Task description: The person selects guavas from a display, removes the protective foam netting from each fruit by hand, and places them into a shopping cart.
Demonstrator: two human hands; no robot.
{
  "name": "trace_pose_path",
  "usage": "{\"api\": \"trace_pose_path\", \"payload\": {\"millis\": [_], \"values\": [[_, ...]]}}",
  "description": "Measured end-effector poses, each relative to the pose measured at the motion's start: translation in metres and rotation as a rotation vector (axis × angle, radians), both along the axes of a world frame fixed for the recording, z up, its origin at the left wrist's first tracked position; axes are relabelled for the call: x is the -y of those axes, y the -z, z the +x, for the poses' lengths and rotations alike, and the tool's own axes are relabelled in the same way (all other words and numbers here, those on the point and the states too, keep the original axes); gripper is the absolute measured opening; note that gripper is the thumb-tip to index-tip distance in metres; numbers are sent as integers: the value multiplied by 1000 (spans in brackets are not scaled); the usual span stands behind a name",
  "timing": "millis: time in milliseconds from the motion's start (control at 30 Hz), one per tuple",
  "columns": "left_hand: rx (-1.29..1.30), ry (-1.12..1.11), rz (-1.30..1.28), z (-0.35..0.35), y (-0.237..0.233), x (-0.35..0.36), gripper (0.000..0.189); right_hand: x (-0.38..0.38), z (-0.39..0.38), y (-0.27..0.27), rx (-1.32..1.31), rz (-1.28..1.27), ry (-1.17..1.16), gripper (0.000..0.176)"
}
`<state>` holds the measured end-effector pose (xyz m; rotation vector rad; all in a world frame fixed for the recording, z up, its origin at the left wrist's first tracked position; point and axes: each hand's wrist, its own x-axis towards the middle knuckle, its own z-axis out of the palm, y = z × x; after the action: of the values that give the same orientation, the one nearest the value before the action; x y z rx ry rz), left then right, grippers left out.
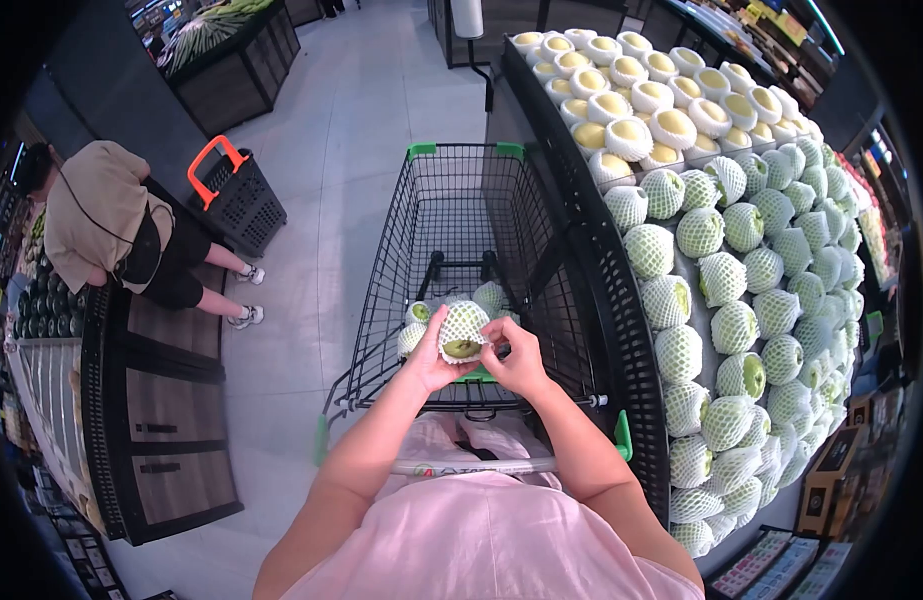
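Note:
Over the near end of the shopping cart, a round green fruit in a white foam net sleeve sits in my left hand. The thumb lies along its left side and the fingers support it from below. My right hand is closed at the right edge of the sleeve, thumb and forefinger pinched on the netting. Green skin shows bare at the sleeve's lower opening. Other netted green fruit lies in the cart just beyond my hands, partly hidden by them.
A sloped display of netted green fruit runs along the right, with yellow fruit in white sleeves behind. On the left, a person bends over a produce stand. A black basket with an orange handle stands in the aisle.

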<state>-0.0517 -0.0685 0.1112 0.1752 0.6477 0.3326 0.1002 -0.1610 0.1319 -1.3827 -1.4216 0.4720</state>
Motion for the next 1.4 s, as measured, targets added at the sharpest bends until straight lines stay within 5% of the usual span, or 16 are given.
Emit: {"api": "trace_pose_path", "payload": {"millis": [200, 233, 400, 700, 767, 933, 1400], "values": [[32, 23, 277, -6, -9, -9, 62, 1, 9, -8, -209, 79, -30, 31], [31, 107, 326, -11, -9, -10, 63, -1, 9, -11, -410, 46, -21, 43], [-66, 278, 513, -19, -2, -11, 66, -2, 23, -5, -442, -184, -281, 63], [-121, 147, 476, -16, -15, -5, 66, -4, 27, 15, -296, -330, -141, 65], [-95, 114, 423, -18, -13, -6, 66, -2, 27, 15, -449, -365, -156, 64], [-165, 197, 752, -13, -38, 4, 56, 0, 27, 4, -855, -435, -151, 51], [-278, 9, 744, -12, -22, 12, 44, 3, 27, 24, -725, -408, -116, 44]]}}
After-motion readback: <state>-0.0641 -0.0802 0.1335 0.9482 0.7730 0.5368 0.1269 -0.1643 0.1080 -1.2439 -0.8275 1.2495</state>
